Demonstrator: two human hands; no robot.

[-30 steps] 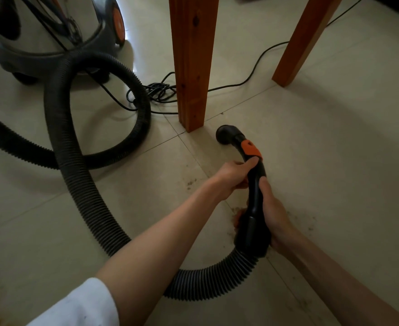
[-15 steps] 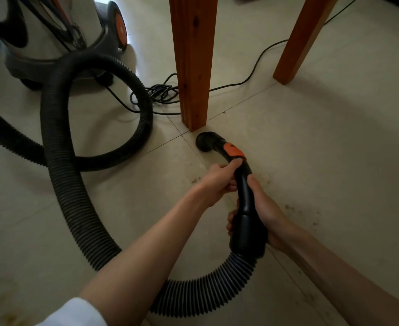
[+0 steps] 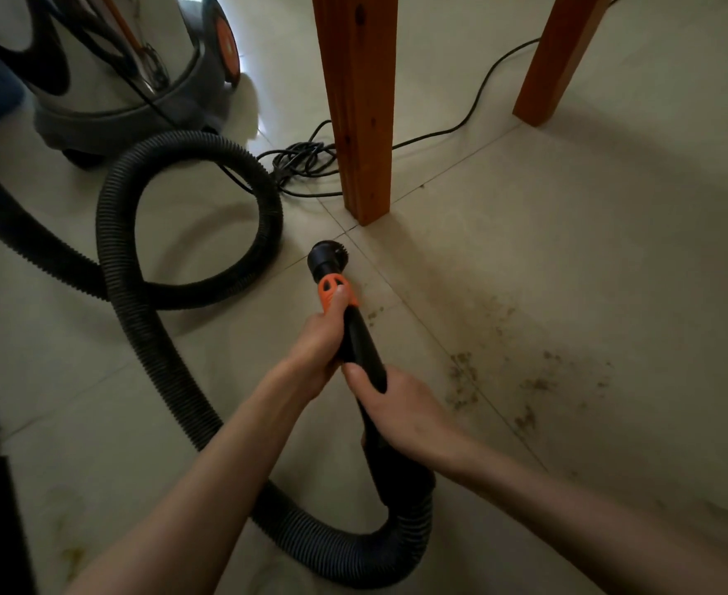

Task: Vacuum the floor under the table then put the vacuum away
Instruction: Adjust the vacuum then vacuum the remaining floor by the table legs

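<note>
Head view, the only one. Left hand (image 3: 321, 343) grips the vacuum wand (image 3: 364, 350) up front, thumb on the orange collar (image 3: 335, 289), likely to steer the tip. Right hand (image 3: 400, 416) is wrapped round the wand further back, near where it joins the ribbed hose (image 3: 169, 358); probably the pushing hand, two-handed hold for control low to the floor.

Round brush nozzle (image 3: 327, 256) sits at a tile joint on the floor (image 3: 568, 251), just in front of the near table leg (image 3: 360, 105); cannot tell if bristles touch the tile. Second table leg (image 3: 562, 58) further back right.

Dirt patch (image 3: 525, 380) lies right of the wand, apart from the nozzle, so not yet picked up; a few specks (image 3: 374, 314) close beside the wand. Judgement: vacuuming under way, much left, putting away not started.

Hose loops behind the hands and coils left toward the canister vacuum (image 3: 130, 79), parked top left clear of the legs, slack giving reach. Power cord (image 3: 306, 161) bunched behind the near leg, trailing off right; could snag the leg if the canister is dragged.
</note>
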